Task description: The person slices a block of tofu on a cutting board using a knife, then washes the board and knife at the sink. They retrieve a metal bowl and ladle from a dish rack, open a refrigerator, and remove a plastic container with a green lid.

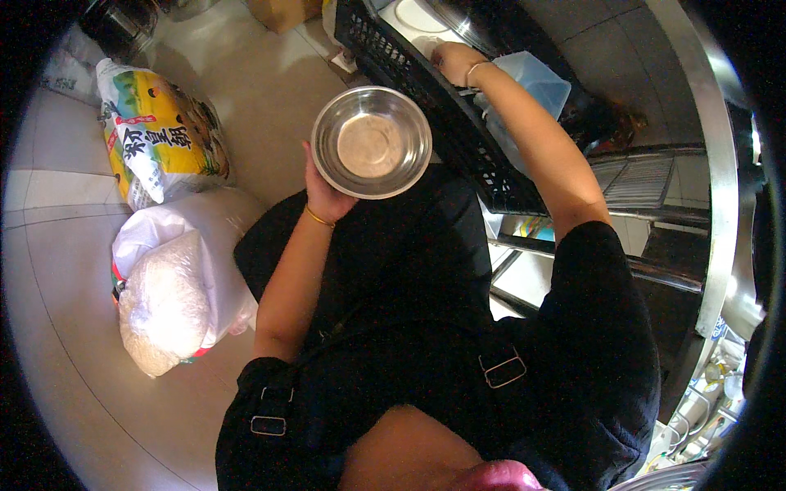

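My left hand [328, 195] holds a shallow stainless steel bowl [371, 142] by its lower left rim. The bowl appears empty and faces up towards the camera. Over a black perforated plastic crate [424, 98] reaches my right hand [457, 63], its fingers bent downward inside. Whether those fingers grip anything is hidden. Beside the right wrist, in the crate, stands a translucent bluish plastic container [533, 80]. A white item with a round rim [420, 15] lies at the crate's far end, near a shiny metal piece.
A printed yellow and green sack [166, 129] lies on the tiled floor at left. Nearer me, a clear bag of pale grains [166, 307] rests against a white sack [227, 215]. Metal shelving [663, 273] with a wire rack [638, 178] stands at right. A cardboard box [282, 13] is at the top.
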Tool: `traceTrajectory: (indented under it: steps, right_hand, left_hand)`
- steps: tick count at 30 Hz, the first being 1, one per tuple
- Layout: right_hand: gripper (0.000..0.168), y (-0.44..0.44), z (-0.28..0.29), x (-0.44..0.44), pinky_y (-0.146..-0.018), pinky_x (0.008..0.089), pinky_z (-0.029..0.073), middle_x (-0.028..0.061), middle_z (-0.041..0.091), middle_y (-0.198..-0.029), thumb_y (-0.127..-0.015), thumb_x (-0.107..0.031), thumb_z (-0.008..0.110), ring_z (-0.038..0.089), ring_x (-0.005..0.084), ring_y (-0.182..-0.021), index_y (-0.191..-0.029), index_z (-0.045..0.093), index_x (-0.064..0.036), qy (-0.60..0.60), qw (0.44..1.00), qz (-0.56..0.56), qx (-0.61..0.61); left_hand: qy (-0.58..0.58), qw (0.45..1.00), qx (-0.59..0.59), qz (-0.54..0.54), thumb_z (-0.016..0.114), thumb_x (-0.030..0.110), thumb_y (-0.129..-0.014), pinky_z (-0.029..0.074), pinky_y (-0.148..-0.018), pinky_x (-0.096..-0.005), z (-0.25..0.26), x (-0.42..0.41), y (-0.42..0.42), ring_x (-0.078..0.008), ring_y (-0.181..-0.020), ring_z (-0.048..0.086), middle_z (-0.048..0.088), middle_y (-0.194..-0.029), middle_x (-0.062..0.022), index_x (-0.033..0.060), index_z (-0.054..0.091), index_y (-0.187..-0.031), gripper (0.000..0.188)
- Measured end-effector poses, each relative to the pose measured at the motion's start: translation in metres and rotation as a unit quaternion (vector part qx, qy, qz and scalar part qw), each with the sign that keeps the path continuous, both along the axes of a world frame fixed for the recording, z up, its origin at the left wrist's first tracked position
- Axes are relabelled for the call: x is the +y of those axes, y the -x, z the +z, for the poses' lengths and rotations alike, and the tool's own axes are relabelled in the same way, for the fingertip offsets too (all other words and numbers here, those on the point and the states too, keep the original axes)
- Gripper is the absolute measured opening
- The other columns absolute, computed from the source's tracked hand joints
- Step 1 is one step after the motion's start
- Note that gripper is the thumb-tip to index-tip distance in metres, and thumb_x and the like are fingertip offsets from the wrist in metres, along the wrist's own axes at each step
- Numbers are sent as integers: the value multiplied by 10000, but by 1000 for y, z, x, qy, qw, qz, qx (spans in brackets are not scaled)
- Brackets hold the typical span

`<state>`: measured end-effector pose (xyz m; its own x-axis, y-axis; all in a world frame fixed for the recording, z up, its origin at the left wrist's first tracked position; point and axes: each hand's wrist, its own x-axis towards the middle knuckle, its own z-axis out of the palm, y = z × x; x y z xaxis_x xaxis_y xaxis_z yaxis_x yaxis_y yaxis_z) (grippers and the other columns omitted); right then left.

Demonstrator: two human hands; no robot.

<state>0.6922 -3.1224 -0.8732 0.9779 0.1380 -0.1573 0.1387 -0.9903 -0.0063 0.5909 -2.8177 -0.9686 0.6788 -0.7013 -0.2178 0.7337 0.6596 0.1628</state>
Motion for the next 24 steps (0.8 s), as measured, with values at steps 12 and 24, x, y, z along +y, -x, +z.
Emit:
traceTrajectory:
  steps: [12,24]
  right_hand:
    - [135,39,35,-23,-506,219,420,19,570,-708,-919,-184,572,517,109,-597,-888,598,-55,-700,596,-381,97]
    - [145,109,89,-33,-448,207,397,3,579,-631,-921,-209,589,516,88,-497,-850,599,-82,-678,607,-414,16]
  left_hand:
    - [-13,999,-41,19,318,736,-850,306,-1090,-503,4,3,-1,-319,-1330,359,350,-1467,-102,166,325,-1435,816]
    - [22,998,-40,33,326,705,-872,313,-1083,-511,-2,5,-4,-319,-1326,363,352,-1467,-103,168,324,-1436,779]
